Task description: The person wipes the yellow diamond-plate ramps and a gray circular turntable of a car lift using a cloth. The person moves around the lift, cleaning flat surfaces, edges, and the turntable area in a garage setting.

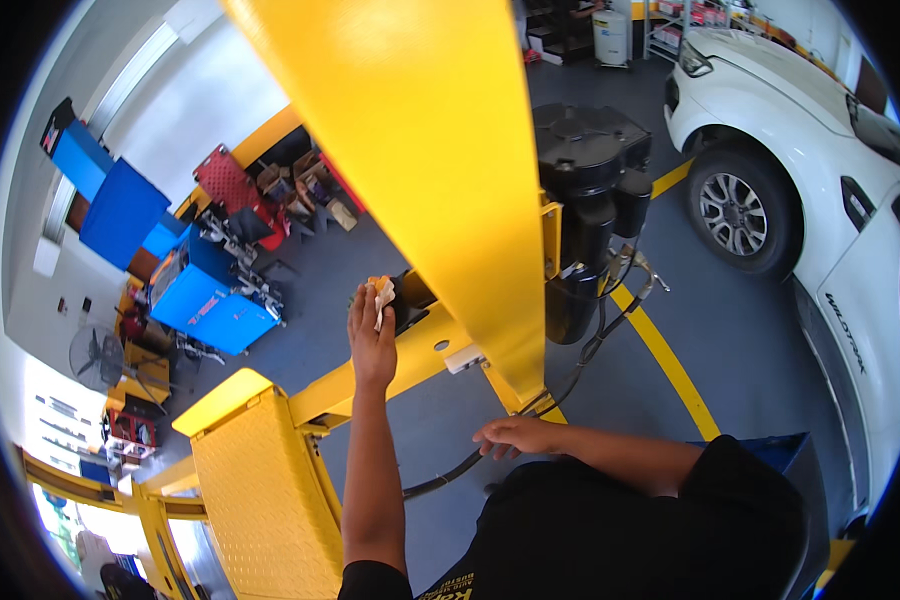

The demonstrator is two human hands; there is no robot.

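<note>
My left hand (371, 345) reaches forward with a crumpled white and orange cloth (382, 291) under its fingers. It presses the cloth by a black part (410, 300) on the yellow lift arm (335, 390); the fingertips partly hide the contact. Beside it rises a thick yellow post (430, 130), tilted across the view. In front of my body hangs my right hand (515, 436), empty, its fingers loosely apart. Close to that hand a black hose (450, 475) runs low past the post's foot.
A yellow ribbed ramp plate (260, 490) lies at the left. Black cylindrical tanks (580, 220) stand behind the post. To the right is a white pickup (800, 130). Blue wheel-service machines (205, 295), a fan (98, 352) and a red creeper (232, 185) are farther left.
</note>
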